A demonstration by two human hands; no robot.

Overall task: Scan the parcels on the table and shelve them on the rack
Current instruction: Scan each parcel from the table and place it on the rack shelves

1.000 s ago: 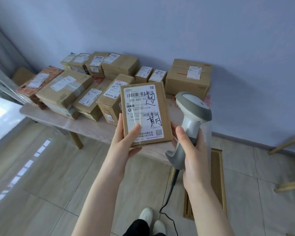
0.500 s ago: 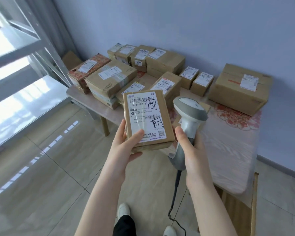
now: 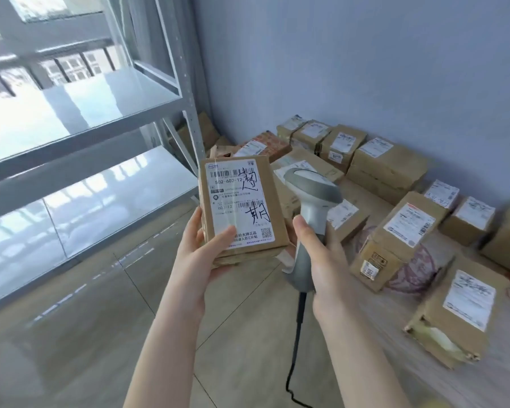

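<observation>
My left hand [image 3: 202,250] holds a small flat cardboard parcel [image 3: 277,201] from below, thumb on its white shipping label, which faces up with a barcode and handwritten black marks. My right hand [image 3: 318,260] grips the handle of a grey barcode scanner [image 3: 311,191], whose head sits just right of the parcel's top edge; its black cable hangs down to the floor. Both are held over the floor, between the rack [image 3: 80,119] at left and the table [image 3: 395,363] at right.
Several labelled cardboard parcels lie on the table, among them a large box [image 3: 389,169] by the wall, a tall one [image 3: 395,242] and a near one [image 3: 454,319]. The grey metal rack has glossy bare shelves. Tiled floor lies below; a blue wall stands behind.
The view has swung left: the rack now fills the left side and the table has slid right. Both hands keep the same hold on the parcel and scanner.
</observation>
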